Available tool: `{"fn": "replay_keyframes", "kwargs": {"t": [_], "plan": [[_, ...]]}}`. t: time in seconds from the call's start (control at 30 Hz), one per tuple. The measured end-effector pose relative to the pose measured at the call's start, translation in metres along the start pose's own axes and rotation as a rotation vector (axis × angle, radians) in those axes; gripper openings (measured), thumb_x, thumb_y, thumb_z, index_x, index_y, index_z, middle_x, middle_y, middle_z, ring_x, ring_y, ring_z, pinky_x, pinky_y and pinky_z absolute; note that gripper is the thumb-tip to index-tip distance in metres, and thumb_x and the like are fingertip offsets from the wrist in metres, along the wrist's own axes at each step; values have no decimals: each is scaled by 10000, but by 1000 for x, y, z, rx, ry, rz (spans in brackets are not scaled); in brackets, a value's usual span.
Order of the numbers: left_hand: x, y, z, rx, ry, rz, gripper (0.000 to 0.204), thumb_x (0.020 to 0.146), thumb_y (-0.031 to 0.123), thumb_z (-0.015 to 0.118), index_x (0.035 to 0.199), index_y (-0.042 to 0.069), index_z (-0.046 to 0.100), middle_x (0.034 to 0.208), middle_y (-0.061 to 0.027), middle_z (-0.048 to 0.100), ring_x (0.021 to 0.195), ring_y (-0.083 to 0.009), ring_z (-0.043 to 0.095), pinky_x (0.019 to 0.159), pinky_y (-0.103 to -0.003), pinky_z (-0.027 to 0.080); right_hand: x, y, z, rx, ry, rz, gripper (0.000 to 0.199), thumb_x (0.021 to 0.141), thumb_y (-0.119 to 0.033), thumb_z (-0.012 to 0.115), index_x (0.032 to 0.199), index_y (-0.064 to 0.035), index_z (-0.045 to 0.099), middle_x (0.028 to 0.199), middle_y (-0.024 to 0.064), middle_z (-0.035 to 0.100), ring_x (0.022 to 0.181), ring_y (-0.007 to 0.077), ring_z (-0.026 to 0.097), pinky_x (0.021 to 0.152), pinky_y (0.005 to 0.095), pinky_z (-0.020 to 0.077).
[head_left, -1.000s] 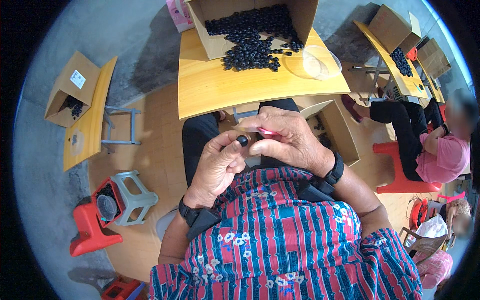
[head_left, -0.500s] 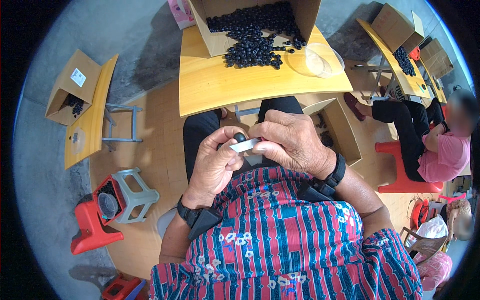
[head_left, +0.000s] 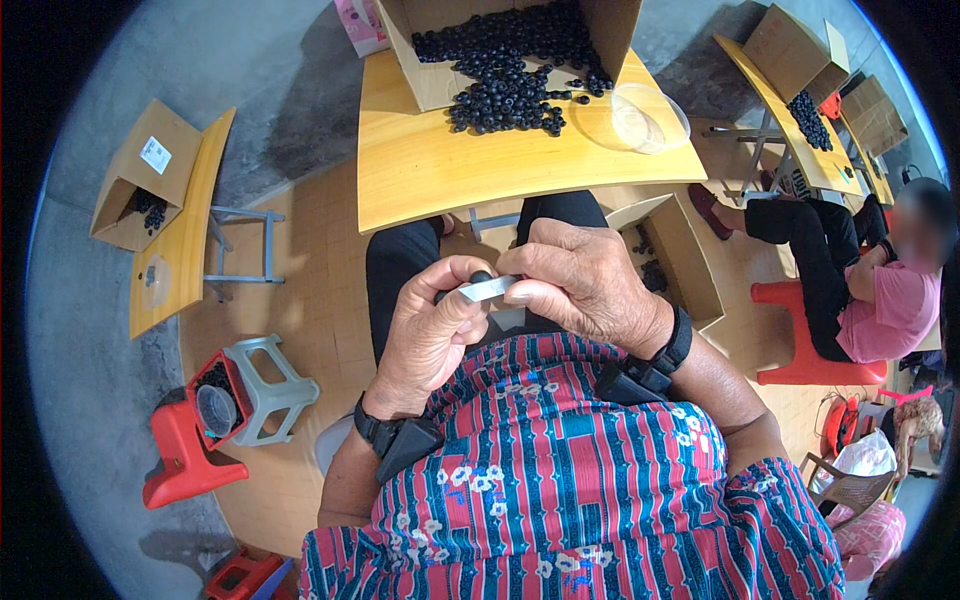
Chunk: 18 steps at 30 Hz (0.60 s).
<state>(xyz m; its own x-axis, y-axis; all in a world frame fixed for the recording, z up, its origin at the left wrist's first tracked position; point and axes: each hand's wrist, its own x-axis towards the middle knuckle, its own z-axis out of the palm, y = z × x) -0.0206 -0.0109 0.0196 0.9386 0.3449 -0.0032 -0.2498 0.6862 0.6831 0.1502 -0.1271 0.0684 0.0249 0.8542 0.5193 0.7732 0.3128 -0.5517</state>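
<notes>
Below the near edge of the yellow table point(head_left: 450, 180), over the person's lap, two hands are working together on one small assembly. One left hand point(head_left: 432, 330) is curling closed around a single small black round piece point(head_left: 481, 277), which is showing just above the thumb and forefinger. One right hand point(head_left: 580, 285) is also closing, its thumb and fingertips pinching one flat grey strip point(head_left: 487, 290) that is lying nearly level between both hands and touching the black piece. Each wrist is wearing one black strap, two in all. On the far side of the table, one open cardboard box point(head_left: 430, 60) is lying on its side and spilling a heap of black round pieces point(head_left: 505, 95) onto the tabletop; the count of these cannot be told. To the right of that heap, one clear plastic dish point(head_left: 630, 115) is resting on the table. Under the table's right end, one second open carton point(head_left: 680, 255) is standing on the floor. Left of the table, one narrower yellow bench point(head_left: 180, 240) is carrying one further box point(head_left: 135, 180). Near the bench's close end, one grey stool point(head_left: 270, 385) and one red stool point(head_left: 180, 465) are standing side by side. Right of the table, one other person in a pink top point(head_left: 880, 300) is sitting on a red stool.
</notes>
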Motion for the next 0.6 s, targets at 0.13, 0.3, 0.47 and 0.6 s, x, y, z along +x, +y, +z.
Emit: {"fn": "replay_keyframes", "kwargs": {"t": [0.13, 0.3, 0.47, 0.6], "plan": [[2, 0, 4, 69, 26, 37, 290, 879, 233, 679, 1053, 17, 593, 787, 29, 533, 590, -1, 373, 497, -154, 319, 1, 0, 1, 2, 8, -1, 276, 874, -329, 620, 916, -57, 644, 703, 87, 514, 609, 254, 555, 543, 353, 436], [2, -1, 2, 58, 12, 38, 291, 880, 234, 678, 1055, 18, 594, 780, 29, 532, 591, -1, 377, 497, -151, 322, 1, 1, 1, 7, 8, -2, 278, 876, -329, 618, 920, -56, 646, 709, 88, 523, 612, 254, 557, 544, 351, 439], [2, 0, 5, 63, 30, 31, 291, 879, 230, 677, 1058, 16, 593, 789, 23, 543, 593, 0, 379, 495, -149, 318, 0, 3, 2, 9, 7, -5, 275, 874, -322, 621, 925, -53, 647, 718, 91, 532, 618, 253, 562, 547, 350, 444], [0, 0, -1, 1, 19, -10, 262, 862, 172, 693, 1041, 23, 571, 887, -26, 584, 624, -18, 420, 529, -155, 343, -1, 2, 2, 6, -5, 14, 273, 871, -318, 624, 921, -51, 648, 724, 93, 540, 625, 252, 567, 551, 349, 449]]}}
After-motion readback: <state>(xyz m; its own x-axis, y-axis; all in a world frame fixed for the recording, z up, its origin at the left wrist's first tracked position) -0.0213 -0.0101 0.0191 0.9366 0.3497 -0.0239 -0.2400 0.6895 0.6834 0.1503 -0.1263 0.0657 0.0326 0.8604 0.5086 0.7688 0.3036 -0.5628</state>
